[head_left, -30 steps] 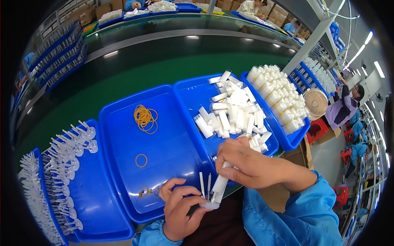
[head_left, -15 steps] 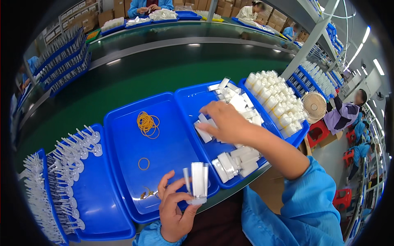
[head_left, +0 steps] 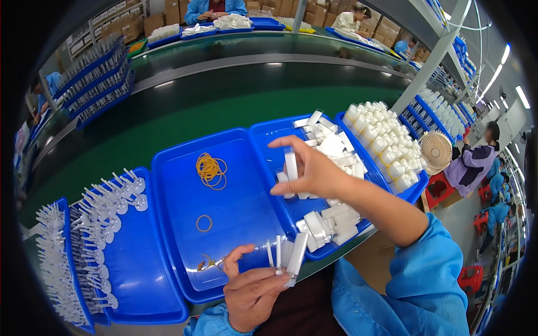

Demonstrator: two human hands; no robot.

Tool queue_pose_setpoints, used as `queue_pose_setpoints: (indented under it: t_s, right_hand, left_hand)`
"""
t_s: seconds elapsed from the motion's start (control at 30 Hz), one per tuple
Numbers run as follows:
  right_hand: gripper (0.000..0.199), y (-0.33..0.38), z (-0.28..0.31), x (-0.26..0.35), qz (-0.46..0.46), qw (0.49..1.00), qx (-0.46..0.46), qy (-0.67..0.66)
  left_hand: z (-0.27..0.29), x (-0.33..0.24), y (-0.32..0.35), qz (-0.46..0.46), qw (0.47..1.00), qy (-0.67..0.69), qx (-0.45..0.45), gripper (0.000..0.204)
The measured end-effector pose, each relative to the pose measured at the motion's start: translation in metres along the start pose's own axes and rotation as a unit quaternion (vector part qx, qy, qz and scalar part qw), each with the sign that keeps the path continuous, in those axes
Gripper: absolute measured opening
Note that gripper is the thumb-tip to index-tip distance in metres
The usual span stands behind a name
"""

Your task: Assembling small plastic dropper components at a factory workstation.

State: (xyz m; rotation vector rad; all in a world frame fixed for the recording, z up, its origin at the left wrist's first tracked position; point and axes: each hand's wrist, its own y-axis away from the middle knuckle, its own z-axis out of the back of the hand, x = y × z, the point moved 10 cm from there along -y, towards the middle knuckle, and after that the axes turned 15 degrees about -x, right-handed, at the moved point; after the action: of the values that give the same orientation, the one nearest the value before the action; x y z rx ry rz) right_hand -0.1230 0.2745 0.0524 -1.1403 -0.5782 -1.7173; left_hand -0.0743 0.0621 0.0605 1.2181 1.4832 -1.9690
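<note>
My left hand (head_left: 252,297) is closed around the lower ends of several slim white rectangular pieces (head_left: 297,253), which stand up fanned out above the fingers. Its index finger points up, apart from them. My right hand (head_left: 316,171) is over the blue tray (head_left: 269,134) of similar loose white pieces (head_left: 333,144). A single white strip (head_left: 291,164) stands between its thumb and fingers; the index finger reaches out above it. More white pieces (head_left: 328,224) lie grouped at the tray's near end, below my right wrist.
A middle blue tray (head_left: 241,207) holds yellow rubber bands (head_left: 210,170) and one single band (head_left: 204,223). At left, trays hold clear stemmed plastic parts (head_left: 103,241). Banded white bundles (head_left: 386,143) fill the right tray. A green conveyor (head_left: 185,115) runs behind; a fan (head_left: 435,151) stands right.
My right hand has risen slightly off the loose pieces with a white strip between its fingers. My left hand has shifted right, and its pieces now lean right. The whole view has shifted slightly.
</note>
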Motion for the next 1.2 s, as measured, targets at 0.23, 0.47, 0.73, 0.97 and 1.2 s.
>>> queue_pose_setpoints:
  t_s: [0.23, 0.47, 0.73, 0.97, 1.2]
  right_hand:
    - [0.027, 0.045, -0.015, 0.009, -0.076, 0.985, -0.024, -0.151]
    - [0.027, 0.061, -0.022, 0.026, -0.152, 0.975, 0.046, -0.157]
    - [0.022, 0.078, -0.003, 0.036, -0.044, 0.996, 0.072, -0.043]
    - [0.021, 0.096, -0.011, 0.015, -0.133, 0.971, 0.085, -0.180]
    - [0.021, 0.094, -0.011, 0.024, -0.050, 0.993, 0.067, -0.077]
  left_hand:
    - [-0.021, 0.001, 0.002, 0.008, 0.997, -0.016, 0.070, 0.024]
    - [-0.017, 0.003, 0.002, 0.012, 0.998, -0.029, 0.061, 0.023]
    - [-0.021, 0.004, 0.011, -0.008, 0.994, -0.045, 0.095, 0.026]
    - [-0.026, -0.016, 0.011, -0.096, 0.983, -0.116, 0.105, 0.031]
    - [-0.021, -0.008, 0.009, -0.044, 0.990, -0.114, 0.076, 0.019]
